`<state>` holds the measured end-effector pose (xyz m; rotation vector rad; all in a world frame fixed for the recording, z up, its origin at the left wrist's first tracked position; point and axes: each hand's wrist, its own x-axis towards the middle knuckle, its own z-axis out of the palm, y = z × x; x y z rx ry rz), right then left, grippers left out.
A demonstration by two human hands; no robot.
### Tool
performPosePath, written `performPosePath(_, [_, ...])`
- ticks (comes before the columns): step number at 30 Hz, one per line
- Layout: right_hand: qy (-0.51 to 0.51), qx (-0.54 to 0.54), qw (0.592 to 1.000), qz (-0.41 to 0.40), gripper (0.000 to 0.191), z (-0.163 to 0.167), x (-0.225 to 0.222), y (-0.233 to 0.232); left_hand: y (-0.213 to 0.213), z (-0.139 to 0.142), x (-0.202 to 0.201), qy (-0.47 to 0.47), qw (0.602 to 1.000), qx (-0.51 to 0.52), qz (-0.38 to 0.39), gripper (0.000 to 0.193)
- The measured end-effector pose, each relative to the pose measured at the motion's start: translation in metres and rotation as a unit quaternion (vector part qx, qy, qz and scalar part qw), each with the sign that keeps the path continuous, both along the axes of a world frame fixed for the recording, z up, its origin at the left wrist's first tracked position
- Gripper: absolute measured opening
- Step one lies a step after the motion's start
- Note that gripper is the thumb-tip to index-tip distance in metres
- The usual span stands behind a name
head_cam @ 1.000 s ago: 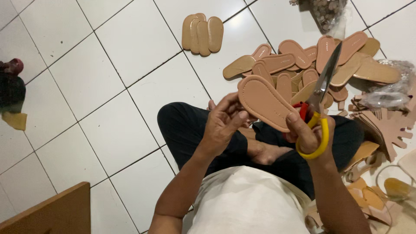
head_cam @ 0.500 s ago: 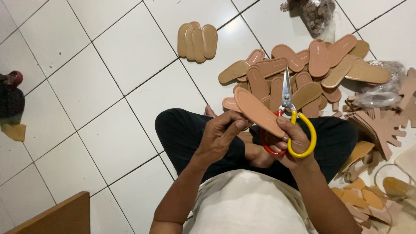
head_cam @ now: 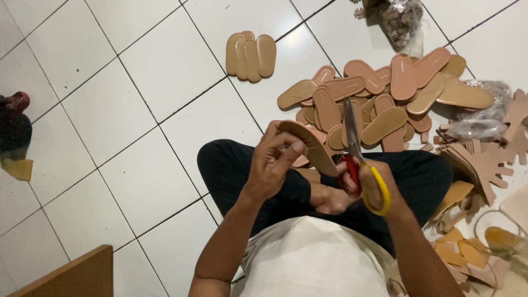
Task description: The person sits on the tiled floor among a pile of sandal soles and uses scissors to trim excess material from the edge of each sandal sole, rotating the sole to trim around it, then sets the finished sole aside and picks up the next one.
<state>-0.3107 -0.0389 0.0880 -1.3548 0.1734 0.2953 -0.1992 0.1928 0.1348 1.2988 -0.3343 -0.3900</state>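
At the far left edge of the white tiled floor [head_cam: 137, 110] a dark red and black object [head_cam: 14, 124] is seen, with a yellow scrap [head_cam: 17, 169] lying just beside it. In the lower left corner the edge of a wooden board [head_cam: 71, 278] is visible. Further right, near the top, a small stack of tan insoles [head_cam: 251, 55] is laid flat on a tile, well apart from the rest.

In the middle, a tan insole [head_cam: 308, 144] is gripped by the left hand [head_cam: 272, 165], with the fingers closed around its near end and the thumb pressed along its edge. The insole is held tilted above the lap, over crossed legs in black trousers [head_cam: 242, 170], and a bare foot [head_cam: 329, 199] is seen beneath it.

Just right of the insole, scissors [head_cam: 355, 148] with red and yellow handles are held by the right hand [head_cam: 369, 184], fingers closed through the loops. The blades are pointed upward, and they are nearly together.

Behind the scissors a large loose pile of tan and pink insoles [head_cam: 385, 99] is spread on the floor. Above it a clear bag of small pieces [head_cam: 404, 22] is seen. At the far right, cut pink shapes [head_cam: 484, 159] and yellow offcuts [head_cam: 459, 253] are scattered.
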Motion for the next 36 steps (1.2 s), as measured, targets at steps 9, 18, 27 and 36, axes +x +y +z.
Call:
performPosePath(9, [0.082,0.006,0.963,0.255,0.096,0.003,-0.002,-0.037,0.001,-0.003,-0.004,0.028,0.999,0.018,0.033,0.021])
performPosePath(18, [-0.017,-0.042,0.999,0.011,0.062,-0.011,-0.001,-0.020,0.003,-0.015,-0.009,0.070,0.996,-0.013,0.046,0.024])
performPosePath(27, [-0.061,-0.075,0.994,-0.044,0.022,0.012,0.075,0.046,0.116,-0.077,0.026,0.057,0.943,0.131,0.299,0.022])
performPosePath(36, [-0.036,-0.208,0.974,-0.076,0.030,-0.029,0.198,0.050,0.223,-0.123,-0.003,-0.029,0.756,0.531,0.381,0.047])
